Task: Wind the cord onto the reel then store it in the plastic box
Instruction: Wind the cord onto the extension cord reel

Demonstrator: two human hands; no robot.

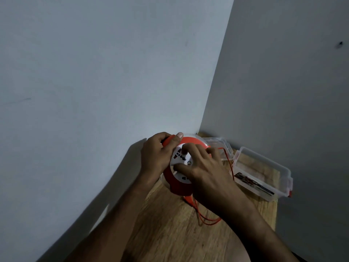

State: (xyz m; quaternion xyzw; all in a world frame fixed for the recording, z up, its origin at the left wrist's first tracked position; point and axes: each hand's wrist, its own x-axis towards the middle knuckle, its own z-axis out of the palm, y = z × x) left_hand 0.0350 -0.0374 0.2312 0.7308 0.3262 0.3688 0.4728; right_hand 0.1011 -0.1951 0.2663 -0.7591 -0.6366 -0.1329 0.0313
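The reel [179, 167] is gripped at its rim by the left hand [156, 156]; the right hand [204, 167] is spread on its hub. Loose cord [207, 218] trails nearward; the open box [264, 173] lies rightward.

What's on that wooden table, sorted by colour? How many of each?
Orange: 2, the reel and its cord
Clear: 2, the plastic box and its lid behind it
Total: 4
The left hand grips the reel's rim; the right hand rests on its white face.
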